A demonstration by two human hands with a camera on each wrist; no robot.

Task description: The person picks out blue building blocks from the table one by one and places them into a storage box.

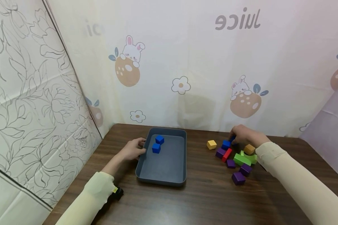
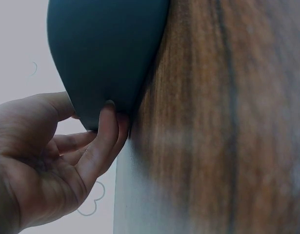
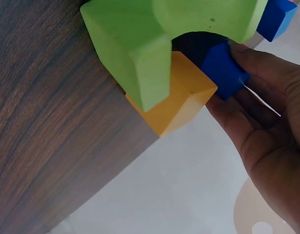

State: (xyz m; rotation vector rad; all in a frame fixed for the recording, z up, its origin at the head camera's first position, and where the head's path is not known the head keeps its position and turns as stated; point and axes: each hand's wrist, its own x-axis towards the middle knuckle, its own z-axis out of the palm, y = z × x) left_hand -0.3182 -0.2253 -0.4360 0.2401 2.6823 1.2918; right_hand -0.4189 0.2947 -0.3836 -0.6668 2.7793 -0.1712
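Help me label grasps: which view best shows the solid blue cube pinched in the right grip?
The right wrist view: the solid blue cube looks large and close, with the right grip visibly pinching it. The head view shows only a small part, the grip hiding the rest; the left wrist view doesn't show it.

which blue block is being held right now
The blue block pinched in the right-hand grip. Of the other three blue blocks, one sits near the red block on the table and two lie inside the grey tray.
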